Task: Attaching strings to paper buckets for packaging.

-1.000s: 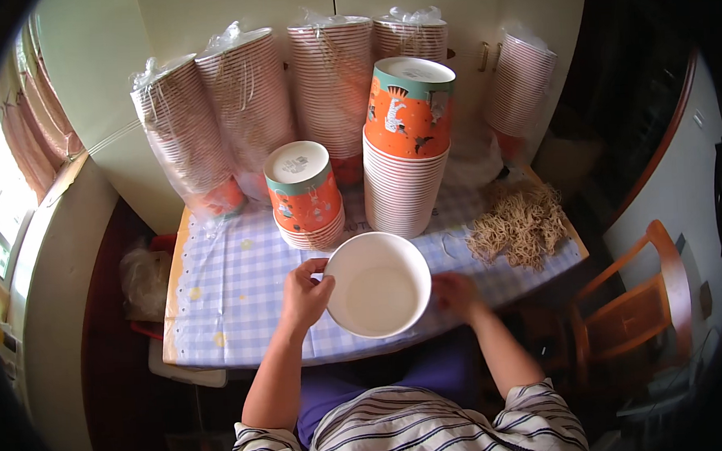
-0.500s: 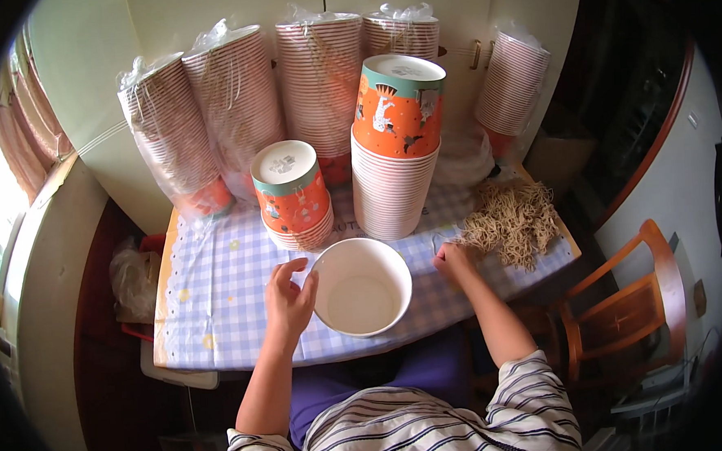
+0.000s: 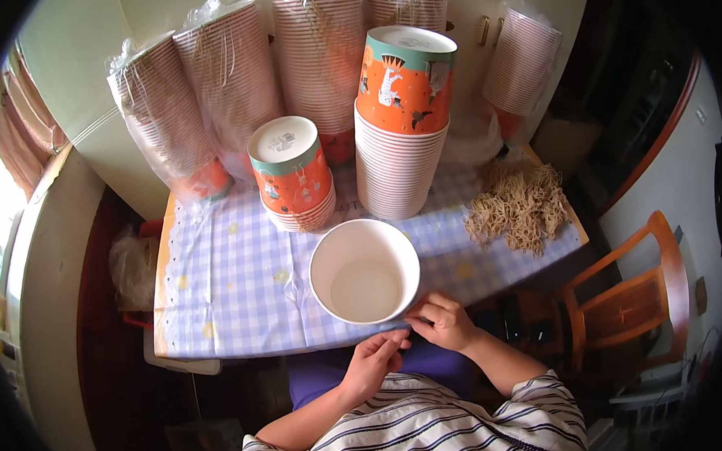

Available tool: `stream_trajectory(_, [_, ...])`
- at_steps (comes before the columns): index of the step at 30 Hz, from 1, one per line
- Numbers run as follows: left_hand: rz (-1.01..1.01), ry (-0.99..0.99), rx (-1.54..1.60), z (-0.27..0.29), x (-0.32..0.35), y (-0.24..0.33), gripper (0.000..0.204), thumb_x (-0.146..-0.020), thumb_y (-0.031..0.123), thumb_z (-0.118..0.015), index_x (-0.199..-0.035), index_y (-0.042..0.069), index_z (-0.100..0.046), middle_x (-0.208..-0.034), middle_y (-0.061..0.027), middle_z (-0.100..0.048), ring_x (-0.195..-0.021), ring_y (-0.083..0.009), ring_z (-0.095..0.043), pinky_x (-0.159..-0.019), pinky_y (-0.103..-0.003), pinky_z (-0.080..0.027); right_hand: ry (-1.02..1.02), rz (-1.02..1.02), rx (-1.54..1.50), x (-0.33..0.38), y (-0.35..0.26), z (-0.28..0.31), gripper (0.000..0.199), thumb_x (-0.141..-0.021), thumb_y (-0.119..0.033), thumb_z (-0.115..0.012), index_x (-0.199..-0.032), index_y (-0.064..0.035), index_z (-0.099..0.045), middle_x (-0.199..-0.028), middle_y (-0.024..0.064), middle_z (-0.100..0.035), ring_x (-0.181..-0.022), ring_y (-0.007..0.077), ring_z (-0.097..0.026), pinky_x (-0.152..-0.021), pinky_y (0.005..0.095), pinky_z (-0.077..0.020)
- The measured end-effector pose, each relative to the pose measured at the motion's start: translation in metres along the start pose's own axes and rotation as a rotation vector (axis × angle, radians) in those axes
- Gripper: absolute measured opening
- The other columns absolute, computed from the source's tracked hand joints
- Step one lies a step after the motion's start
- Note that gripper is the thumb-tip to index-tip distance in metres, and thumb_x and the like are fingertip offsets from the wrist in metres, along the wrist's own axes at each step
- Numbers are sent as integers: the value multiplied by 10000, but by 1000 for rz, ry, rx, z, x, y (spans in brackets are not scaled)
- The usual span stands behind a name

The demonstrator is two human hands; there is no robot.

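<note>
Checked tablecloth [image 3: 242, 289]: bowl [image 3: 365, 271] at its near edge; our left hand [image 3: 376, 362] and right hand [image 3: 444, 322] pinch together empty, a nudge risks tipping it off.

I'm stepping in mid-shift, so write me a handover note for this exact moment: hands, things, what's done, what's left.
Left hand: at the near table edge, fingers pinched together against the right hand; whether anything is held cannot be told.
Right hand: fingertips meeting the left, just below the white bowl's rim.
White paper bowl: upright and empty on the checked tablecloth.
Short stack and tall stack of orange printed bowls stand upside down behind it; string pile far right.
Done: one bowl set out. Left: nothing is in it yet.
</note>
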State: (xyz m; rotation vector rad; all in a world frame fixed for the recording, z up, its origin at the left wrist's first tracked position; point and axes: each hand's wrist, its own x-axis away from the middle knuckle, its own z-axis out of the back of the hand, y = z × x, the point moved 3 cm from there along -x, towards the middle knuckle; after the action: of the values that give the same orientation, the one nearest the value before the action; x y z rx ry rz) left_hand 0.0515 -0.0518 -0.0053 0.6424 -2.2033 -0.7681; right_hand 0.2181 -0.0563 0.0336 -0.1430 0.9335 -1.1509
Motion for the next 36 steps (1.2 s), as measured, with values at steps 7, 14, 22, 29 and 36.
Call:
stream_trajectory(7, [52, -47, 191, 0, -14, -16, 175, -953, 190, -535, -963, 37, -619, -778, 14, -580, -636, -70, -526, -590, -220, -440, -64, 194, 61, 17, -16, 1, 193, -632, -49, -753, -787, -91, -646, -730, 20, -553, -629, 212, -542, -596, 339, -420])
stream_trajectory(14, [36, -32, 225, 9, -18, -19, 162, -943, 165, -548, -906, 35, -636, -789, -5, -597, -601, -64, -486, -530, -197, -387, -22, 257, 129, 26, -23, 4, 143, -675, -99, -720, -790, -76, -637, -812, 35, -564, -709, 202, -536, -654, 342, -425])
stream_trajectory(22, [-21, -67, 3, 9, -7, -5, 176, -933, 169, -574, -921, 4, -633, -831, -34, -609, -591, -55, -421, -520, -199, -340, -169, 183, 27, 26, 7, -5, 292, -679, -60, -692, -963, -69, -626, -833, 101, -598, -779, 289, -575, -740, 401, -464])
stream_trajectory(29, [-131, -171, 54, 31, 27, 16, 126, -911, 126, -601, -909, 5, -638, -922, -74, -636, -750, -84, -538, -656, -205, -426, 98, -17, 575, 30, 150, 33, 155, -763, -55, -570, -912, -63, -611, -846, 127, -603, -818, 338, -563, -744, 429, -449])
stream_trajectory(36, [-296, -315, 143, 42, 52, 53, 89, -903, 53, -582, -877, -3, -646, -883, -91, -630, -684, -100, -479, -625, -239, -386, 80, -509, 807, 8, 199, 91, 238, -839, -127, -566, -1060, -52, -609, -1120, 120, -558, -1046, 318, -500, -927, 414, -391])
